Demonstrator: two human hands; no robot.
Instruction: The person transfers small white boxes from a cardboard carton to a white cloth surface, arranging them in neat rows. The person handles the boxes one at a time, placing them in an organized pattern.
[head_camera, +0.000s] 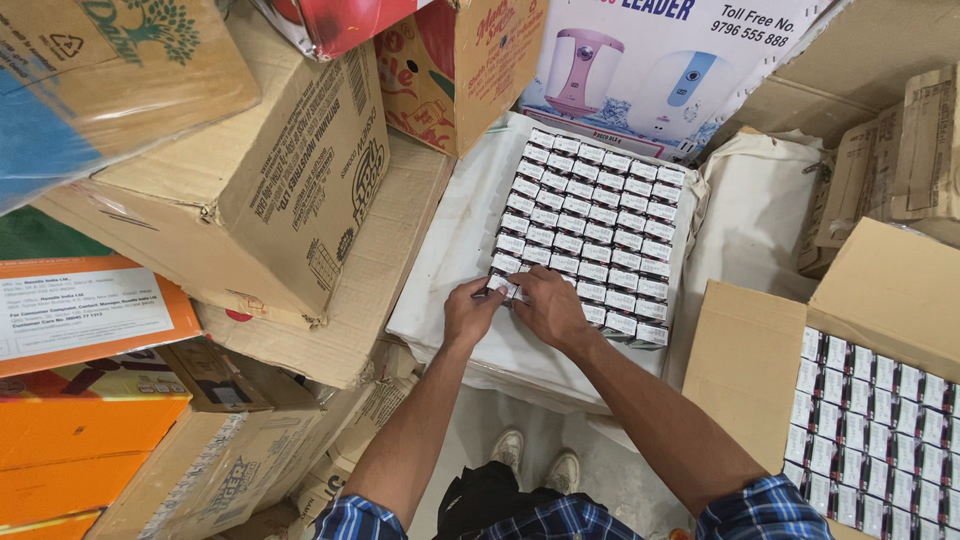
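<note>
A tight grid of several small black-and-white packets (600, 225) lies on a white sack (455, 250) in the middle of the view. Both my hands rest at the grid's near left corner. My left hand (470, 312) pinches one small packet (503, 288) at that corner, and my right hand (548, 305) presses its fingers onto the same packet and the row beside it. My forearms reach up from the bottom of the frame, with blue checked sleeves at the edge.
An open cardboard carton (760, 370) at the right holds more of the same packets (880, 420). Large cardboard boxes (270, 190) are stacked at the left, orange boxes (80, 420) at the lower left, and a printed appliance box (650, 60) lies behind the sack. My shoes (535, 460) stand on the floor below.
</note>
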